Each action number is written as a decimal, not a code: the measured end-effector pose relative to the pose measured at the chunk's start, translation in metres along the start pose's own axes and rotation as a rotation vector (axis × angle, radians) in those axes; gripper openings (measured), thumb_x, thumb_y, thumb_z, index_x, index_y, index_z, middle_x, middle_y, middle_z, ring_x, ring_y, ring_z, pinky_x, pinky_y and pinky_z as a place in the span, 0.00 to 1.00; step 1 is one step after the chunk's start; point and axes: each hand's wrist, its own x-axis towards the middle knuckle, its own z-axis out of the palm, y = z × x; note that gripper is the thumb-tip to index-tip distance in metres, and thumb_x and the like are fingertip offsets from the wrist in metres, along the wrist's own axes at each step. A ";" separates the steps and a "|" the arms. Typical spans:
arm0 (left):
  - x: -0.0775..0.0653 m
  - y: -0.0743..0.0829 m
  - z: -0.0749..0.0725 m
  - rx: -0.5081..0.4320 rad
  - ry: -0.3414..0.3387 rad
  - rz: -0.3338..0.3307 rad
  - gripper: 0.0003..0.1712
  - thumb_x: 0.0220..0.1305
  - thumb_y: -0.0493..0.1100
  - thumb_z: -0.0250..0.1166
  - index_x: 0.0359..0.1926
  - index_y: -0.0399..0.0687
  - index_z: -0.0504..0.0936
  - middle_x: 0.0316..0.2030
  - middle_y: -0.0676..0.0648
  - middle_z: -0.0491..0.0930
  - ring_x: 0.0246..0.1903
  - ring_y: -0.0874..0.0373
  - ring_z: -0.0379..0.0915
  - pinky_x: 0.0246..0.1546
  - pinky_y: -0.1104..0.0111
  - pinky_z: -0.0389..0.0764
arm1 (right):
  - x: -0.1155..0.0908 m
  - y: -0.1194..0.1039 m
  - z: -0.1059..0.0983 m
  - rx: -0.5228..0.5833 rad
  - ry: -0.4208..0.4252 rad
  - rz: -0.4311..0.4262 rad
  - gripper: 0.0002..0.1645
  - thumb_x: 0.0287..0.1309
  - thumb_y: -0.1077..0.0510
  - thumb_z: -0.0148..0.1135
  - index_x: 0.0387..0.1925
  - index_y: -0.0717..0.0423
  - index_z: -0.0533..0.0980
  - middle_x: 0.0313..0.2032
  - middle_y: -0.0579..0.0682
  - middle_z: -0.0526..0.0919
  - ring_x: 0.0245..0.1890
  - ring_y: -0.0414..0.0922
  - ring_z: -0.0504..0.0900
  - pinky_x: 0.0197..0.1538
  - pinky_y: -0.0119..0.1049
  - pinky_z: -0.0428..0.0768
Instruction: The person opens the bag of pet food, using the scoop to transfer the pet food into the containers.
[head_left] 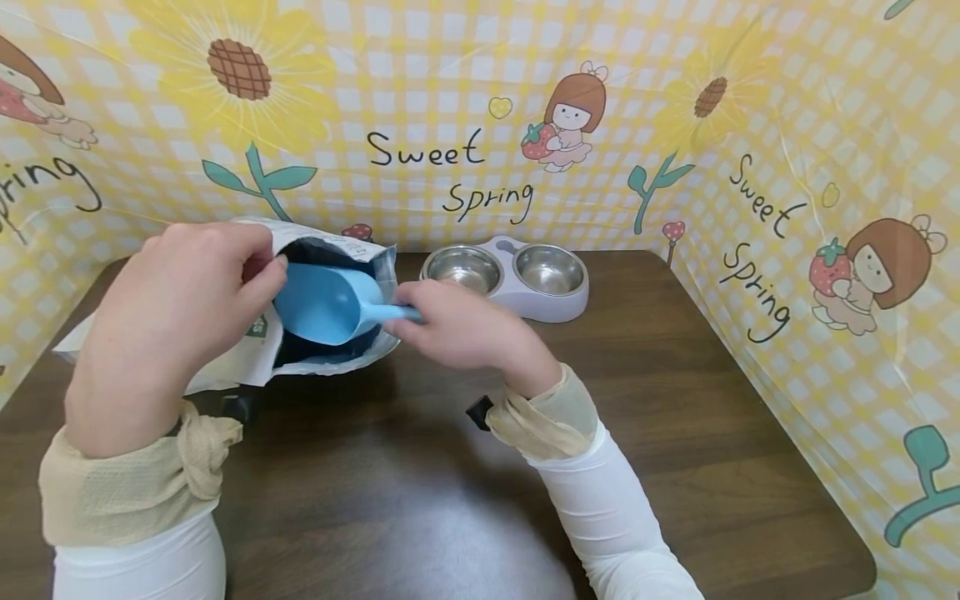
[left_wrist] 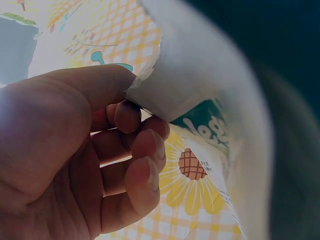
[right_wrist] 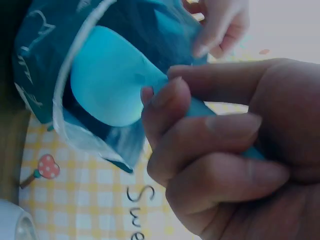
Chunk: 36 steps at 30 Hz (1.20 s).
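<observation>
My left hand (head_left: 180,308) pinches the rim of a white printed bag (left_wrist: 185,65) between thumb and fingers. The bag lies tipped on the table with its mouth facing right and its dark inner lining showing. A light blue scoop (head_left: 318,304) reaches into that mouth. Its handle is gripped by my right hand (head_left: 468,325), with the fingers curled round it in the right wrist view. The scoop's bowl (right_wrist: 107,77) is partly inside the bag, and whatever lies deeper in the bag is hidden.
Behind my right hand stands a pale double pet bowl (head_left: 510,310) with two steel dishes. The brown wooden table (head_left: 675,433) extends to the right and front. A yellow checked cloth (head_left: 420,83) with printed flowers surrounds the back and sides.
</observation>
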 end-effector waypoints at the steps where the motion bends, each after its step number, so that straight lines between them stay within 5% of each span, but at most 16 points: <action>1: 0.000 0.000 0.000 0.002 0.003 0.003 0.22 0.77 0.41 0.57 0.21 0.48 0.69 0.17 0.47 0.64 0.21 0.48 0.63 0.25 0.60 0.59 | 0.001 -0.001 0.003 -0.026 0.012 -0.001 0.12 0.82 0.52 0.58 0.50 0.56 0.80 0.32 0.47 0.76 0.28 0.40 0.73 0.36 0.30 0.72; 10: 0.000 0.000 0.002 0.006 0.015 0.006 0.22 0.76 0.41 0.58 0.21 0.48 0.70 0.17 0.47 0.65 0.20 0.49 0.63 0.26 0.60 0.59 | 0.012 -0.008 0.019 -0.089 0.057 0.054 0.10 0.78 0.53 0.57 0.36 0.52 0.74 0.25 0.43 0.70 0.22 0.39 0.71 0.27 0.29 0.68; 18: 0.001 -0.001 0.002 0.006 0.021 0.012 0.22 0.76 0.41 0.59 0.21 0.48 0.70 0.16 0.48 0.64 0.20 0.49 0.63 0.25 0.60 0.58 | 0.016 -0.008 0.021 -0.095 0.027 0.043 0.10 0.82 0.53 0.54 0.45 0.54 0.77 0.27 0.45 0.73 0.23 0.39 0.74 0.29 0.28 0.71; 26: 0.002 -0.001 0.003 -0.003 0.026 0.019 0.22 0.75 0.40 0.59 0.20 0.48 0.69 0.16 0.48 0.64 0.20 0.49 0.62 0.25 0.61 0.58 | 0.017 -0.011 0.028 -0.074 0.072 0.024 0.19 0.83 0.53 0.55 0.64 0.59 0.77 0.32 0.48 0.80 0.25 0.39 0.79 0.30 0.26 0.75; 36: 0.003 -0.003 0.004 -0.021 0.023 0.039 0.22 0.74 0.40 0.61 0.19 0.50 0.68 0.16 0.49 0.63 0.20 0.50 0.62 0.25 0.62 0.58 | 0.026 -0.017 0.053 -0.413 0.186 0.005 0.13 0.80 0.51 0.58 0.54 0.51 0.83 0.32 0.44 0.86 0.26 0.39 0.81 0.28 0.30 0.77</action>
